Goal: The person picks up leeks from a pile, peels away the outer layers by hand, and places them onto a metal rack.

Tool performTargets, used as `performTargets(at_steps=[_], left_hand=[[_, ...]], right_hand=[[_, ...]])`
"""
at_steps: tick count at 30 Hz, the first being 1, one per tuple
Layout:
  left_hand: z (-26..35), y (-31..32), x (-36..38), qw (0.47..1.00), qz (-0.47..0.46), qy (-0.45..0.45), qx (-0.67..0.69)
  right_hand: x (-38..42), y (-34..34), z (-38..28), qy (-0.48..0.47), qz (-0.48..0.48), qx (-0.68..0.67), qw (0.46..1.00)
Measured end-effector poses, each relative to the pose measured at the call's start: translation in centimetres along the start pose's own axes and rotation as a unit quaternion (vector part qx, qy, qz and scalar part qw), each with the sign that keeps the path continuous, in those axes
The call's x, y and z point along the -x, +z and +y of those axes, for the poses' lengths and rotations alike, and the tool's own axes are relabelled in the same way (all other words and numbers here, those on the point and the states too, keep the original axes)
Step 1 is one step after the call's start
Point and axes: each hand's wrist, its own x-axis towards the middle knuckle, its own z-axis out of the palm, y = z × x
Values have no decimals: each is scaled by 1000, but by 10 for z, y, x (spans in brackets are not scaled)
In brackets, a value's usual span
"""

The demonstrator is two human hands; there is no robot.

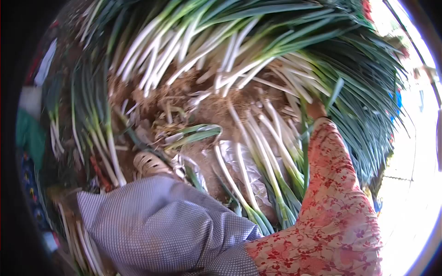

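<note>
On the right side of the head view, a right arm in a red flowered sleeve point(336, 202) stretches forward into a big heap of spring onions point(239, 50). The right hand point(316, 109) shows only as a small patch past the cuff, pushed in among the white stalks and green leaves where the heap thins out. It touches the stalks there, but the leaves cover the fingers, so I cannot tell whether they are closed on a stalk or spread apart.

Just left of the sleeve, a loose bunch of spring onions point(258, 170) lies with its white ends pointing away and its green ends toward the person, partly over a crumpled sheet of clear plastic point(230, 154). Soil and tangled roots point(184, 99) fill the middle between this bunch and the heap.

Low in the middle, a knee in grey checked cloth point(161, 225) rises, with a pale sandal point(149, 163) just beyond it. More spring onions point(99, 138) lie along the left edge. No left hand shows anywhere.
</note>
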Motion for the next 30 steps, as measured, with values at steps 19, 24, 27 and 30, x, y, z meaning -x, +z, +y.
performTargets(at_steps=[19,24,27,30], left_hand=[[-49,55,7,996,-9,-39,84],[-46,65,12,976,39,-27,212],[-43,62,13,972,50,3,228],[-43,60,15,958,79,33,274]], right_hand=[[172,-110,-152,-295,-37,24,954],[222,-286,-271,-486,140,-67,860],[292,-416,-335,-437,190,-10,879],[334,-487,-363,-452,270,-34,850]])
